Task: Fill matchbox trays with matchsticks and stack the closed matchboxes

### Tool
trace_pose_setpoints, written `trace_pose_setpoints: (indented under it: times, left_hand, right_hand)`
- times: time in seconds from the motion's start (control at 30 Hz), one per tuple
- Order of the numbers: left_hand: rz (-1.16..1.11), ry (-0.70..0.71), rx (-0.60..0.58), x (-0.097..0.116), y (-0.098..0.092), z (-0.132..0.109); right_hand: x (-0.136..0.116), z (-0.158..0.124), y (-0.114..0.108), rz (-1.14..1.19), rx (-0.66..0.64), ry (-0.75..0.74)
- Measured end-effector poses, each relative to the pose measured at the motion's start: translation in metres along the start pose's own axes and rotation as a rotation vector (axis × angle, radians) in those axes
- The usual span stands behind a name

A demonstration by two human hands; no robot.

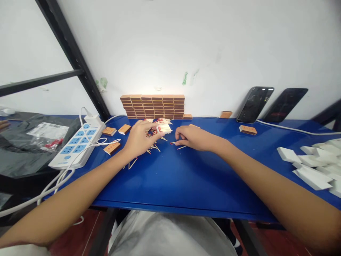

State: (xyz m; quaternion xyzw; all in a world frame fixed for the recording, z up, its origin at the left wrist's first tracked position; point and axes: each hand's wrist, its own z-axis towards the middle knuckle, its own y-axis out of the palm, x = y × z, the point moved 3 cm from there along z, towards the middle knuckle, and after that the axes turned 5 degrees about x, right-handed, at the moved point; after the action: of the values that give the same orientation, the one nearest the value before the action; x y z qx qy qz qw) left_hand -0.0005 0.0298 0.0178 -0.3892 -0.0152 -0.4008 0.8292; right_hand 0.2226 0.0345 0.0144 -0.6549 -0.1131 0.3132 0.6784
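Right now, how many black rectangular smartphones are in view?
2. Both lean against the white wall at the right rear of the blue table: the left smartphone, and the right smartphone just beside it.

Left hand [142, 137], right hand [193, 138]: ungloved, forearms [90, 188] bare. Creased grey-white garment [170, 234] below blue table [160, 188]; pale sleeve [23, 250] below-left of table. Dark cloth [226, 229] under table edge, possibly trousers; blurred.

Blue tabletop [160, 185]: matches [151, 134], probably trays [310, 177]
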Motion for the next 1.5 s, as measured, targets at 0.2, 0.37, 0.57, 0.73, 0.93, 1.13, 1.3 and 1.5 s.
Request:
trace_pose_setpoints:
  times: [0.2, 0.37, 0.57, 0.73, 0.93, 1.13, 1.3, 1.5]
  left_hand:
    - [0.017, -0.021, -0.016, -0.002, 0.000, 0.000]
    - [0.050, -0.021, -0.063, -0.004, 0.003, -0.001]
    - [0.055, -0.011, -0.067, -0.004, 0.003, -0.001]
    - [0.051, -0.013, -0.075, -0.004, 0.003, -0.001]
    - [0.024, -0.004, -0.077, -0.002, 0.004, -0.001]
    - [0.035, -0.017, -0.095, -0.003, 0.004, -0.001]
    - [0.037, -0.012, -0.121, -0.002, 0.005, -0.001]
    - [-0.080, 0.102, -0.212, 0.004, 0.008, -0.003]
  right_hand:
    - [-0.004, 0.000, 0.000, 0.059, -0.020, -0.017]
    - [-0.004, -0.003, -0.015, 0.101, 0.073, -0.010]
    - [0.000, -0.003, -0.012, 0.029, 0.012, 0.036]
    - [-0.001, -0.001, -0.003, -0.009, -0.022, -0.013]
    - [-0.002, 0.000, 0.004, 0.039, -0.048, -0.022]
    - [-0.005, -0.007, 0.000, 0.035, -0.065, -0.032]
    - [-0.002, -0.007, -0.014, 0.075, 0.014, -0.043]
    - [-0.004, -0.004, -0.009, 0.048, 0.093, -0.055]
